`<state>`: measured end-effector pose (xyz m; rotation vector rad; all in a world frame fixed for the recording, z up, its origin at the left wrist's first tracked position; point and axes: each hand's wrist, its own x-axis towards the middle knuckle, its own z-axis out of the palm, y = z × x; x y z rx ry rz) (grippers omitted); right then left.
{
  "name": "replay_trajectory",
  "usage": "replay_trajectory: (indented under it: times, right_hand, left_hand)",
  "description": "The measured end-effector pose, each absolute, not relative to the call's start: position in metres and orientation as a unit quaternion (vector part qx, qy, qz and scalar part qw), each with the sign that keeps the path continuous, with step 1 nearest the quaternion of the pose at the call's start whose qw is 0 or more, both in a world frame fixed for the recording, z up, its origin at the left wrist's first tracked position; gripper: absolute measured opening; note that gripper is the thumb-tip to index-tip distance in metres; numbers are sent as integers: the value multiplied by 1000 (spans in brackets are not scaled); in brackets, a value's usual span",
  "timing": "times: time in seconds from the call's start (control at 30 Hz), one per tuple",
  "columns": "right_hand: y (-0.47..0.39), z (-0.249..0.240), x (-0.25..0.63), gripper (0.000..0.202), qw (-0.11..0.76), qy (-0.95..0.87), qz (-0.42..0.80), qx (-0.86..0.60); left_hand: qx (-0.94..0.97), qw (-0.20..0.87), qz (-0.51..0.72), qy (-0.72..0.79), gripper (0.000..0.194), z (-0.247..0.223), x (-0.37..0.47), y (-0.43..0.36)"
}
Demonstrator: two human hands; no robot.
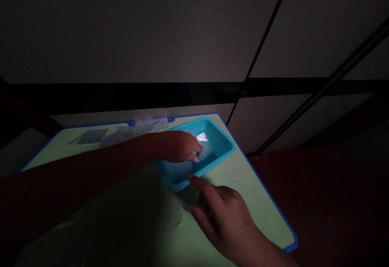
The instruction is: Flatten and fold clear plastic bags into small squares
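Observation:
A turquoise rectangular basin [223,139] sits near the far right side of the table. Clear, shiny plastic-like pieces [204,138] lie on its floor. My left hand [184,147] reaches over the basin from the left, its fingers curled together. Whatever may be in that pinch is hidden or too small to name. My right hand [220,208] is just in front of the basin, with thumb and index finger apart and nothing visible between them. Its index fingertip is at the near rim, though I cannot tell if it touches.
The pale green table [252,194] has a blue edge. Crumpled clear plastic [151,125] lies at its back edge, beside a dark flat piece [92,136]. More clear plastic [174,218] lies in front, in shadow. Cabinet panels [127,28] stand behind; the light is dim.

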<state>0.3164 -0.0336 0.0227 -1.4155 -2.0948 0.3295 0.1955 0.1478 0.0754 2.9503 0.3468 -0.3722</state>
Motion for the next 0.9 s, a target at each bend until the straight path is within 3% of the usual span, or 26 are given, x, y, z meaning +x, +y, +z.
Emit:
replay_trajectory:
  times: [0.27,0.43,0.53,0.73,0.9]
  right_hand:
    - [-18,19,320,54,264,-765,148,-568]
    - [-12,14,322,32,359,-732,214,-539]
    - [-8,9,324,29,402,-705,237,-534]
    - [6,4,323,43,419,-690,226,-546]
    - [18,0,324,61,431,-697,172,-546]
  left_hand:
    - [985,62,-47,155,24,109,184,141]
    - [977,73,36,199,24,131,152,125]
    - [957,92,111,252,25,136,118,107]
    - [896,95,206,381,32,81,53,53]
    - [856,67,93,504,44,14,35,11]
